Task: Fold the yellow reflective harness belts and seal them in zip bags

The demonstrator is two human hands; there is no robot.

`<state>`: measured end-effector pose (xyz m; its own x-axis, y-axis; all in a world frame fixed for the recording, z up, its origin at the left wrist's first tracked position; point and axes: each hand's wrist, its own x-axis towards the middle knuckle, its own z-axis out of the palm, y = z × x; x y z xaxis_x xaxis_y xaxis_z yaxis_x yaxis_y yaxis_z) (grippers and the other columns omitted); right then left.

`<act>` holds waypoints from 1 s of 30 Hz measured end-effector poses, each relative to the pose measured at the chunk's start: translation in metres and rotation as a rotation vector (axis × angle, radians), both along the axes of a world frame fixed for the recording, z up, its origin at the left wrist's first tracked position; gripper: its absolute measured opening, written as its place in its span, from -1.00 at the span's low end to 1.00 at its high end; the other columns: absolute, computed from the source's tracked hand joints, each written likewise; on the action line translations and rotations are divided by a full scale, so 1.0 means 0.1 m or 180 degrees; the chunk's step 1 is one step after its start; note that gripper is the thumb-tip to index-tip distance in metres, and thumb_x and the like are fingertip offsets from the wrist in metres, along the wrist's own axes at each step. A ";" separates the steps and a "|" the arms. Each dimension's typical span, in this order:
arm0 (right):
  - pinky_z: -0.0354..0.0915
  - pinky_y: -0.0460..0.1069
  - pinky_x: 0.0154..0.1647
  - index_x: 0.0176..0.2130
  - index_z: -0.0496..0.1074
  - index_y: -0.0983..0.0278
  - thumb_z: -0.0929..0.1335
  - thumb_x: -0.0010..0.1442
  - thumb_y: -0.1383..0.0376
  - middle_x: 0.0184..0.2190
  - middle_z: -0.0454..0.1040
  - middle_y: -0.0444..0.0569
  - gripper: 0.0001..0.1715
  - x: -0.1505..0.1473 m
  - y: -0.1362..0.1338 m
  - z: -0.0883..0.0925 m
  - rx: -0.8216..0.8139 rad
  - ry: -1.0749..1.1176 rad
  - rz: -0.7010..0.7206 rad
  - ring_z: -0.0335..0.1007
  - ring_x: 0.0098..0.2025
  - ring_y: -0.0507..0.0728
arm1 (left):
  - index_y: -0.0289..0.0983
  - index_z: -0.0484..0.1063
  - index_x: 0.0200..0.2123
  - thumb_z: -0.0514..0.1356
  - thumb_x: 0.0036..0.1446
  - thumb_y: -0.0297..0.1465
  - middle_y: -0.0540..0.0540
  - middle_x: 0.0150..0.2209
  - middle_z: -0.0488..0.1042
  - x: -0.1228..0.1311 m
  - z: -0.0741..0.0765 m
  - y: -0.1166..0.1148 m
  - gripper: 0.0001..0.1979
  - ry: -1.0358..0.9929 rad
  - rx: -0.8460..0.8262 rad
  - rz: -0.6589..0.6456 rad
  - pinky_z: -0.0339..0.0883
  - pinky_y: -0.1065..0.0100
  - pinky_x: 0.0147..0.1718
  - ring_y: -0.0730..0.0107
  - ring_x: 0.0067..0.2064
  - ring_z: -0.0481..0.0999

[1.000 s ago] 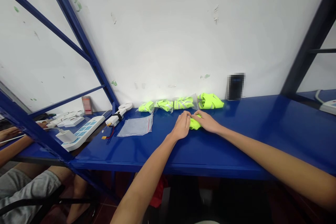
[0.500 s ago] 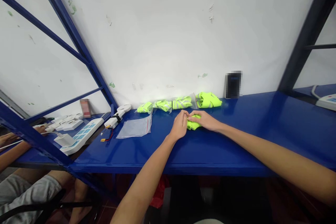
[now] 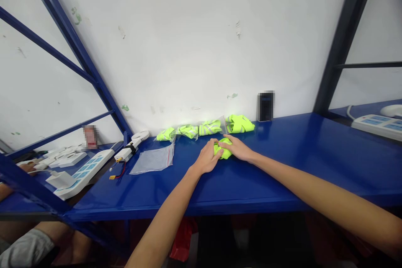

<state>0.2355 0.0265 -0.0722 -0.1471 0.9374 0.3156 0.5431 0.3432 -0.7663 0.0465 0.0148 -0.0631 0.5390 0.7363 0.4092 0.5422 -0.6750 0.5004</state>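
Observation:
A neon yellow reflective vest [image 3: 225, 155], folded into a small bundle, lies on the blue table between my two hands. My left hand [image 3: 207, 156] grips its left side, thumb along the near edge. From the right, my right hand [image 3: 238, 148] presses on the top and side of the bundle, with the thumb across it. The fingers partly cover the fabric. Behind my hands, by the wall, sits another folded neon vest [image 3: 240, 124]. To its left, a row of similar vests [image 3: 210, 127] with silver stripes is in clear bags. A flat zip bag [image 3: 152, 160] rests left of my hands.
A white handheld fan [image 3: 140, 135] and a white battery pack with wires [image 3: 124, 153] are at the table's left. A blurred dark device [image 3: 265, 106] leans on the wall. Beyond the blue frame [image 3: 100, 88] are a power strip [image 3: 86, 175] and a seated person.
The view has swung slightly right, so the table things appear further left. Both hands stay on the bundle; their fingertips have shifted apart and the left thumb now shows along its near side.

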 end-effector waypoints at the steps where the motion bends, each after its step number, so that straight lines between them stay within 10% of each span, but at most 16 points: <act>1: 0.19 0.24 0.18 0.24 0.22 0.36 0.34 0.12 -0.08 0.23 0.25 0.26 -0.13 -0.02 -0.03 0.04 -0.0120 0.0242 -0.0021 0.20 0.24 0.39 | -0.24 0.16 0.05 -0.04 0.28 -0.14 -0.23 0.00 0.36 -0.01 0.00 0.00 -0.62 -0.0037 -0.0012 -0.0038 0.22 0.15 0.01 0.14 0.02 0.38; 5: 0.32 0.11 0.06 0.25 0.18 0.38 0.48 -0.03 0.12 0.20 0.28 0.27 -0.04 -0.11 -0.12 0.18 -0.0645 0.1342 -0.0039 0.26 0.19 0.33 | -0.24 0.11 0.10 -0.07 0.30 -0.15 -0.23 0.04 0.32 -0.02 -0.01 0.00 -0.60 -0.0176 -0.0065 -0.0080 0.22 0.15 0.02 0.16 0.04 0.36; 14: 0.27 -0.05 -0.40 -0.39 0.50 0.33 0.54 -0.15 0.14 -0.47 0.49 -0.06 -0.64 -0.19 -0.12 0.22 -0.1160 0.2269 0.0563 0.38 -0.43 0.06 | -0.20 0.18 0.00 0.11 0.18 -0.20 -0.09 -0.13 0.40 -0.05 0.05 0.05 -0.63 -0.0070 0.0124 0.0094 0.29 0.25 -0.15 0.26 -0.17 0.42; 25: 0.31 -0.03 -0.30 -0.31 0.41 0.25 0.46 0.00 0.02 -0.29 0.50 -0.08 -0.60 -0.14 -0.15 0.18 -0.0402 0.1707 0.0955 0.42 -0.32 0.10 | -0.24 0.08 0.15 0.24 0.03 -0.21 -0.20 0.00 0.35 -0.03 -0.01 -0.01 -0.34 -0.0268 0.0720 0.0511 0.28 0.11 0.02 0.13 0.00 0.40; 30: 0.30 0.07 -0.14 -0.37 0.43 0.25 0.43 0.01 0.00 -0.29 0.52 -0.03 -0.62 -0.21 -0.09 0.16 0.0111 0.1297 0.0460 0.44 -0.21 0.19 | -0.22 0.16 0.17 0.03 0.25 -0.19 -0.23 0.18 0.25 -0.29 0.28 -0.04 -0.54 0.0056 0.1115 0.0747 0.11 0.11 0.18 0.14 0.21 0.22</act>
